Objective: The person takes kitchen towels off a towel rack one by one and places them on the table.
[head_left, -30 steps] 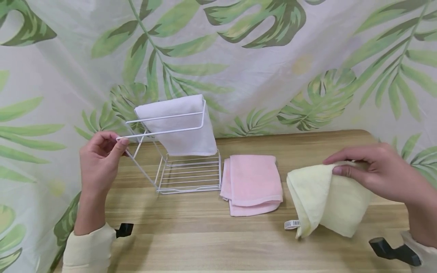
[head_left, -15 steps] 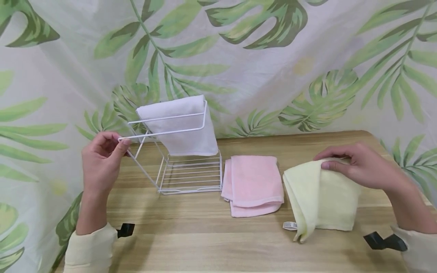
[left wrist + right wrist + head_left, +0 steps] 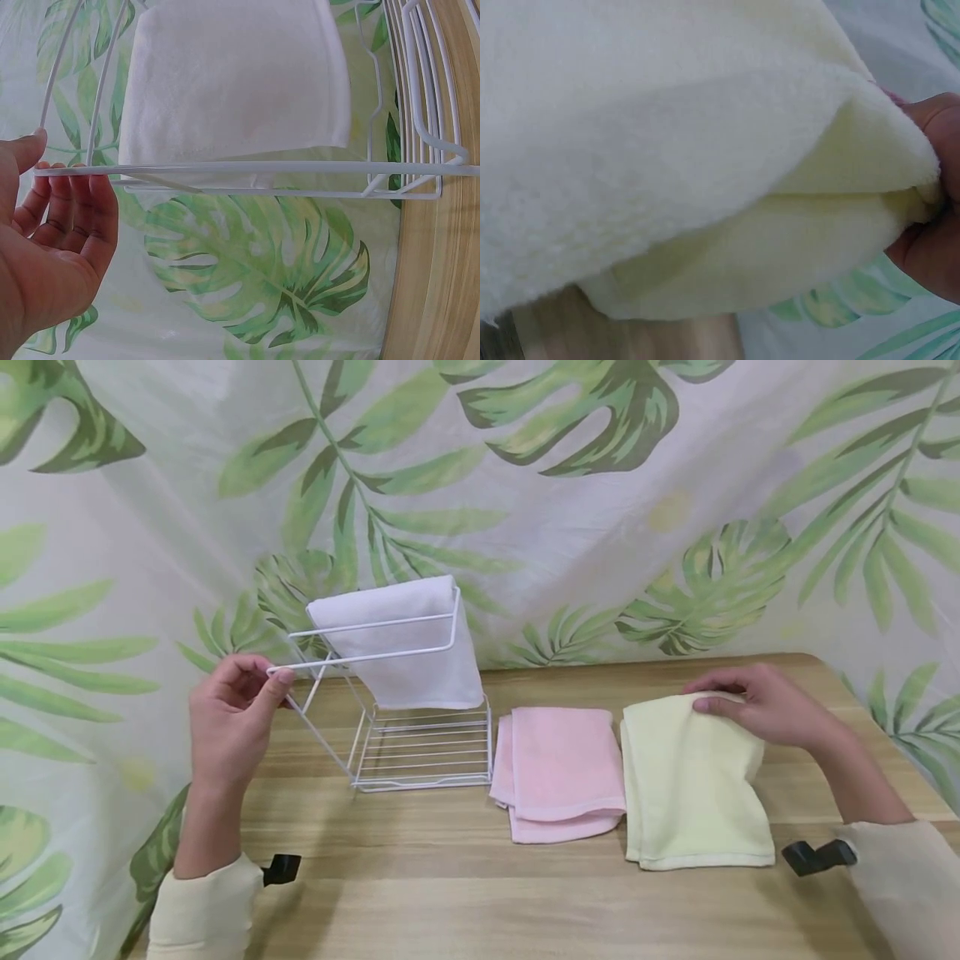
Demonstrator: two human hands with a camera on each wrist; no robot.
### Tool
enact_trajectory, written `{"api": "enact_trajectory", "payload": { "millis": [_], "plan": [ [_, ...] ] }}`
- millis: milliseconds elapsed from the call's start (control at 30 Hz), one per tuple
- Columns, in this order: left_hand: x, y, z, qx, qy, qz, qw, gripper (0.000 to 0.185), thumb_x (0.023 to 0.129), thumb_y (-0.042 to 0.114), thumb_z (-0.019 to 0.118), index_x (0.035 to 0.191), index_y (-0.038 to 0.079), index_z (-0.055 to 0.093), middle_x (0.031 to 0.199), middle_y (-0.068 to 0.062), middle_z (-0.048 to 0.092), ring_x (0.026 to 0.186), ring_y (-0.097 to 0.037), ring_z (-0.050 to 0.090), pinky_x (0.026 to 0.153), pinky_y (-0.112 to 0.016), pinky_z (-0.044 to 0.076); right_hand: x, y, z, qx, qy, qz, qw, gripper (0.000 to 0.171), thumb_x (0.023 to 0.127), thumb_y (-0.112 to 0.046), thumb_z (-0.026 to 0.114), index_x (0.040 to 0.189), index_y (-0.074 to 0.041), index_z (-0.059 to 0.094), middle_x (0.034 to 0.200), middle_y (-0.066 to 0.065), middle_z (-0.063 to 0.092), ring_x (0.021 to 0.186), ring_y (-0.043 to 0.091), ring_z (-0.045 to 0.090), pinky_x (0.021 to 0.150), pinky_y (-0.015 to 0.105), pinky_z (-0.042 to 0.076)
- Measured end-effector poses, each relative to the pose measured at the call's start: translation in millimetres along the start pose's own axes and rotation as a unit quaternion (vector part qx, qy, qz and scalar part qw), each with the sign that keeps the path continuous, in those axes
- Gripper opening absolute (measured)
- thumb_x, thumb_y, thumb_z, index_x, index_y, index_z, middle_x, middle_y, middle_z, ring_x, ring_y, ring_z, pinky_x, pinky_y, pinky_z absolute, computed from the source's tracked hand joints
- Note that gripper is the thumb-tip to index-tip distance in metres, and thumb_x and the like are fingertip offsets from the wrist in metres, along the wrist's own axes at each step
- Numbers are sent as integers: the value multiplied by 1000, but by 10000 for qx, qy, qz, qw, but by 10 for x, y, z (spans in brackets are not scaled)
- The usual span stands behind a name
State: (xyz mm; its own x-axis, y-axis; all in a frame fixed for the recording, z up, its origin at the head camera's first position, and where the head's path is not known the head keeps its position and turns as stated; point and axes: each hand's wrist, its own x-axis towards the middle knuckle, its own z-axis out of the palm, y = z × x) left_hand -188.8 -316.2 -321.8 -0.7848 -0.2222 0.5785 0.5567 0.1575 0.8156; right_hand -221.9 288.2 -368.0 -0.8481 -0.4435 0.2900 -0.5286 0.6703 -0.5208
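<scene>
- Holding with my left hand [image 3: 232, 714]: thumb and fingers [image 3: 71, 206] pinch the front rail of the white wire rack [image 3: 420, 752], at its near-left corner.
- White towel [image 3: 405, 639] hangs over the rack's back rail, beyond my left fingertips.
- Right hand [image 3: 757, 702] pinches the far edge of the yellow towel [image 3: 693, 777]; wrist view shows the fold caught between thumb and fingers [image 3: 930, 232].
- Yellow towel lies folded on the wooden table [image 3: 465, 902], stretching from my right fingers towards me.
- Pink towel [image 3: 558, 768] lies just beside it, between rack and yellow towel.
</scene>
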Motion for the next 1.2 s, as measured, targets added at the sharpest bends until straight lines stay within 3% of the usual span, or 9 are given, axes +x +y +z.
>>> {"api": "enact_trajectory", "payload": {
  "millis": [567,967,1200],
  "plan": [
    [-3,14,0,132,21,-48,9999,11,93,-11,74,93,-2,68,76,-2,71,61,-12,65,59,-17,61,291,588,302,572,-460,500,9960,18,103,-9,72,120,-7,79,113,10,81,93,-4,66,78,18,56],
    [-13,8,-3,107,13,-91,9999,12,93,-12,74,93,-1,68,76,-2,70,62,-13,65,60,-16,61,307,784,534,875,-529,850,9911,20,104,-11,71,121,-2,78,116,16,80,95,-4,65,81,17,55],
    [-11,13,-2,126,8,-58,9999,12,93,-12,74,93,-2,68,76,-2,70,62,-13,65,60,-16,60,300,827,627,1140,-636,962,9868,21,106,-12,69,122,-1,77,111,15,80,90,3,66,77,20,56]
  ]
}}
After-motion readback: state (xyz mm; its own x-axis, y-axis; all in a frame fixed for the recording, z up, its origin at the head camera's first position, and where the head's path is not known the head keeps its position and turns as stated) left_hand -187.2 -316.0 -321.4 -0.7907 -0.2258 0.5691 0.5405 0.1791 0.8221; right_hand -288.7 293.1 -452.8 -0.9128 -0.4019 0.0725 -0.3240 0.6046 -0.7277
